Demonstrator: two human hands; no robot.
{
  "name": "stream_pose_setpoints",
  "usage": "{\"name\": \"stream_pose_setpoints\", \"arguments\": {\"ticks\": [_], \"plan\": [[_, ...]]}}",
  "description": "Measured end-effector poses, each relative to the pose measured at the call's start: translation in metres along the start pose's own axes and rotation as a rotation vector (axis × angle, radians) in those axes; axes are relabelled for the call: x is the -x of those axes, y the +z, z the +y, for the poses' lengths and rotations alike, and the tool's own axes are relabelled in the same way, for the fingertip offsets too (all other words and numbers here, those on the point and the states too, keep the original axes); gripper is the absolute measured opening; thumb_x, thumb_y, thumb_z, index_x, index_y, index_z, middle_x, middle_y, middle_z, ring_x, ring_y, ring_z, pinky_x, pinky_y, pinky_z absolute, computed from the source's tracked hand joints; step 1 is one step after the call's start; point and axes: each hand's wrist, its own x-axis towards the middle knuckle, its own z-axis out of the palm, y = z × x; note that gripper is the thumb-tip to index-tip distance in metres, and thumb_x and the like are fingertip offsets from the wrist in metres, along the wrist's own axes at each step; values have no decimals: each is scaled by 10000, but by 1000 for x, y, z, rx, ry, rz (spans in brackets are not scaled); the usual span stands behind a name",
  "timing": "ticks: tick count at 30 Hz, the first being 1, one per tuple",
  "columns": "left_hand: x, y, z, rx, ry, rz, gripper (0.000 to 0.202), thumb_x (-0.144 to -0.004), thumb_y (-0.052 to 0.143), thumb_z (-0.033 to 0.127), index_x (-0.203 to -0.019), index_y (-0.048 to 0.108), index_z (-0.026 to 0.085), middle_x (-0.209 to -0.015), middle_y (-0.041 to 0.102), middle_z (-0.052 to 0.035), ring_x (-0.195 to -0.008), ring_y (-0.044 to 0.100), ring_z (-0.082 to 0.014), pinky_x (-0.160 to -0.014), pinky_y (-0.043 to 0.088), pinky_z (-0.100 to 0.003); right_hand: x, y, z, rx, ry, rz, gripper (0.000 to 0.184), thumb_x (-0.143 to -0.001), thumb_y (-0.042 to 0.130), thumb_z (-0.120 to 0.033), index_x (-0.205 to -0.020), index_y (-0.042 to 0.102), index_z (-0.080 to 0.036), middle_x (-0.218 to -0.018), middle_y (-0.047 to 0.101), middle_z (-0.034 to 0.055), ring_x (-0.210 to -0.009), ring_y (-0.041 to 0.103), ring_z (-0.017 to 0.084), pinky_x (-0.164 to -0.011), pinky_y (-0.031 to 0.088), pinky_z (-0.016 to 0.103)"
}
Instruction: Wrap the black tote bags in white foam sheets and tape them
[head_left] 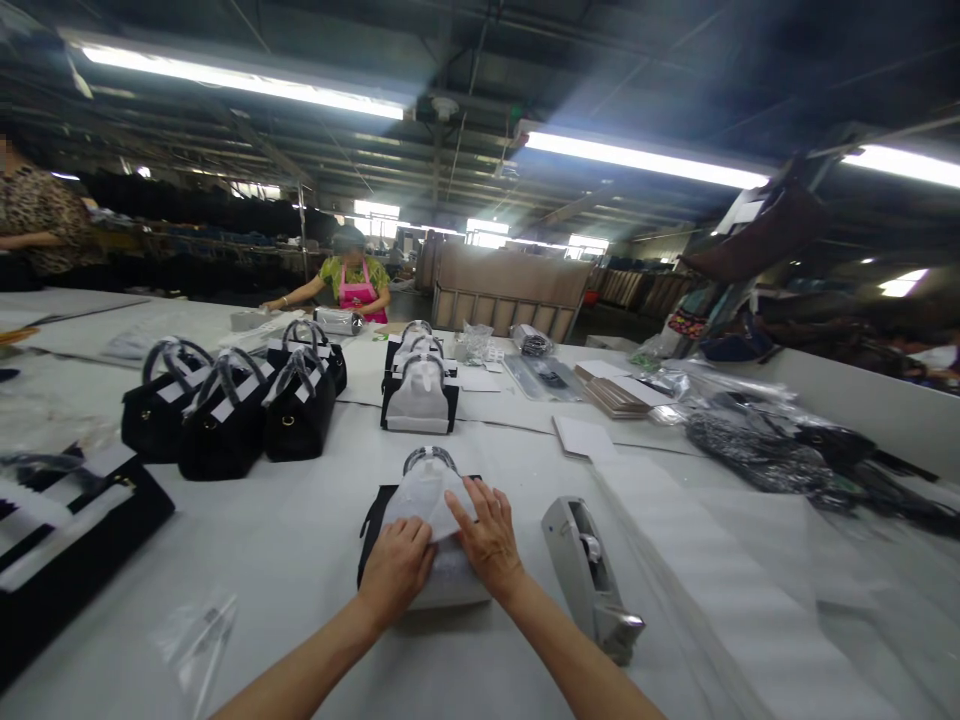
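Note:
In front of me a black handbag [369,525] stands on the white table, its front covered by a sheet of white foam wrap [442,575]. Its handle [429,458] is wrapped in clear plastic and arches up behind my fingers. My left hand [401,560] is closed at the left of the wrap, fingers curled against the sheet. My right hand [487,525] lies on the right part of the wrap with fingers spread and stretched out. Close to the right of the bag sits a grey tape dispenser [581,560].
Several black handbags [225,425] stand at the left, and wrapped bags [420,395] line up straight ahead. Foam sheets [720,580] cover the right side. Beyond them lie plastic-wrapped goods [742,430] and a cardboard stack [619,390]. A co-worker in a pink apron [361,292] is across the table.

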Motion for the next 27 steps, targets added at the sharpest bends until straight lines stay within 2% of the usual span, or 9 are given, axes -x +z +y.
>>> {"name": "stream_pose_setpoints", "arguments": {"ticks": [2, 4, 9, 12, 16, 18, 21, 24, 27], "plan": [[-1, 2, 2, -26, 8, 6, 118, -893, 414, 193, -836, 516, 211, -840, 549, -25, -807, 490, -213, -740, 374, -356, 2, 5, 2, -80, -107, -13, 262, -877, 508, -143, -1103, 602, -236, -1149, 606, 79, -1085, 509, 230, -978, 343, 444], [0, 5, 4, -53, 17, 12, 135, -882, 407, 151, -830, 518, 205, -822, 541, -29, -785, 481, -213, -724, 365, -355, 5, 9, 4, -135, -145, -31, 209, -882, 479, -117, -1000, 629, -203, -973, 647, 54, -937, 546, 182, -906, 407, 358], [4, 11, 6, -94, 26, 23, 158, -867, 397, 108, -816, 515, 198, -802, 526, -33, -766, 471, -215, -724, 357, -364, 10, 4, 0, -142, -92, -12, 210, -869, 466, -101, -943, 644, -184, -816, 603, 51, -779, 516, 177, -739, 457, 310], [3, 12, 4, -99, 11, 24, 166, -871, 385, 103, -809, 507, 196, -799, 523, -36, -763, 469, -216, -724, 360, -364, 14, -4, -13, -142, -51, 32, 233, -882, 437, -103, -953, 643, -184, -850, 597, 70, -821, 524, 190, -764, 460, 337], [-1, 13, 1, -82, -15, 20, 160, -882, 387, 124, -795, 498, 199, -797, 525, -34, -773, 475, -213, -723, 367, -354, 24, -9, -36, -235, -169, 26, 207, -890, 461, -137, -988, 637, -185, -863, 630, 70, -882, 566, 201, -807, 474, 353], [-4, 11, -1, -66, -38, 19, 163, -892, 382, 133, -790, 491, 198, -790, 524, -29, -774, 480, -204, -725, 371, -343, 28, -7, -43, -255, -204, -18, 237, -897, 460, -147, -1082, 607, -154, -983, 652, 96, -979, 575, 211, -871, 472, 366], [-13, 4, -3, -41, -59, 15, 173, -906, 369, 145, -788, 484, 198, -784, 522, -21, -760, 485, -184, -708, 374, -319, 31, -3, -46, -228, -163, -65, 325, -904, 442, -158, -1213, 535, -125, -1182, 609, 130, -1102, 549, 222, -946, 451, 390], [-20, -3, -3, -27, -19, -2, 148, -902, 393, 161, -805, 494, 208, -809, 530, -16, -770, 484, -181, -703, 370, -310, 31, -1, -47, -237, -125, -112, 357, -892, 435, -159, -1238, 520, -156, -1194, 606, 121, -1126, 538, 235, -944, 448, 411], [-15, -2, 1, -29, 48, -26, 134, -868, 436, 133, -795, 504, 222, -819, 534, -11, -782, 473, -192, -711, 363, -319, 31, 0, -48, -262, -108, -155, 328, -892, 419, -146, -1193, 545, -176, -1144, 623, 113, -1082, 553, 229, -932, 442, 416]]}}
